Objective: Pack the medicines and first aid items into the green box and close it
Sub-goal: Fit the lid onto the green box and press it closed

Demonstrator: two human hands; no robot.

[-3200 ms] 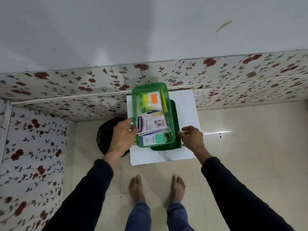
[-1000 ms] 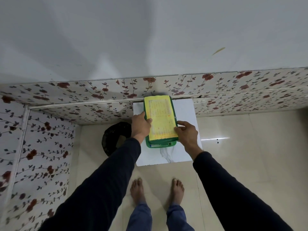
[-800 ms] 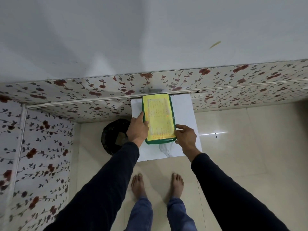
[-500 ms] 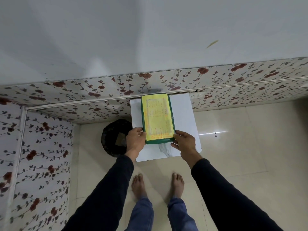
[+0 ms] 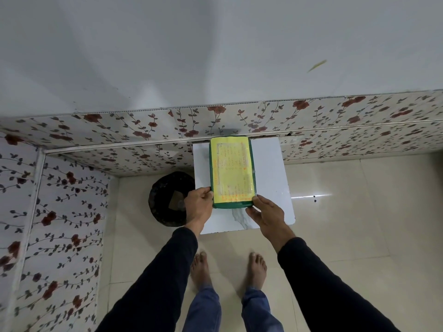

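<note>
A: Box status?
B: I see the green box [image 5: 232,205] lid on, yellow label [image 5: 232,169] up, on the white marble-look table [image 5: 268,168] by the floral wall [image 5: 119,130].
A: Hands?
B: Left hand [image 5: 198,207] fingers curled on its near left corner, right hand [image 5: 266,214] fingers pressed at its near right corner. Black round bin [image 5: 167,200] left of the table.

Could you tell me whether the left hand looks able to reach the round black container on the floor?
Probably yes: the round black container sits just beside the left hand, with nothing visibly between them.
</note>
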